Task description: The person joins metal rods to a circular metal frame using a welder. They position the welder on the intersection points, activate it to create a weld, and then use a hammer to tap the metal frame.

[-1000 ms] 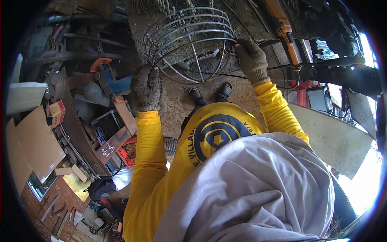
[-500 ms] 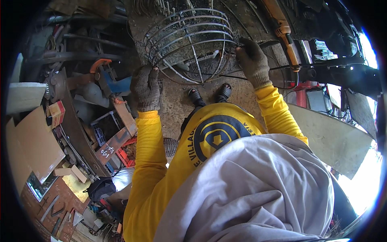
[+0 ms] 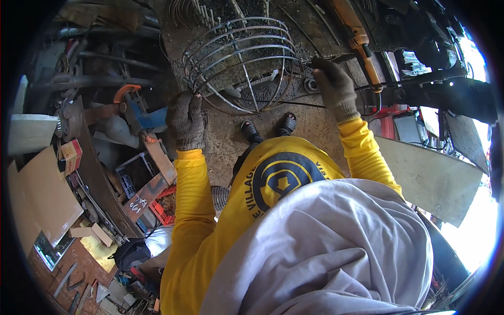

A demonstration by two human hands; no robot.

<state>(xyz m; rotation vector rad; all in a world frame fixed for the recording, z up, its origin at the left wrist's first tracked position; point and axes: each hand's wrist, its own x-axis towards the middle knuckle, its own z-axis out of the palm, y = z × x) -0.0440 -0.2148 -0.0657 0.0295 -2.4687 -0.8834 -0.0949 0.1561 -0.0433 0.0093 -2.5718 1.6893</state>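
Observation:
A rounded cage [image 3: 242, 66] of several curved metal rods, joined by crossing bars, sits at the near edge of the dark workbench. Its nearest curved metal rod [image 3: 236, 59] looks darker and spans between my two gloved hands. My left hand [image 3: 185, 122] is closed at the rod's left end, thumb and fingers together. My right hand [image 3: 334, 88] pinches around the rod's right end, beside the cage; the fingertips are partly hidden in shadow. Both hands wear brown knitted gloves.
An orange angle grinder [image 3: 362, 44] lies on the workbench [image 3: 315, 31] to the right, its cable hanging down. At left are a blue clamp-like tool [image 3: 144, 116], a red crate [image 3: 165, 205] and cardboard [image 3: 44, 197]. A pale sheet [image 3: 425, 168] leans at right.
The whole view has shifted slightly, with the bench and cage sitting further up and left. My right hand is a little further right of the cage; my left hand keeps its hold.

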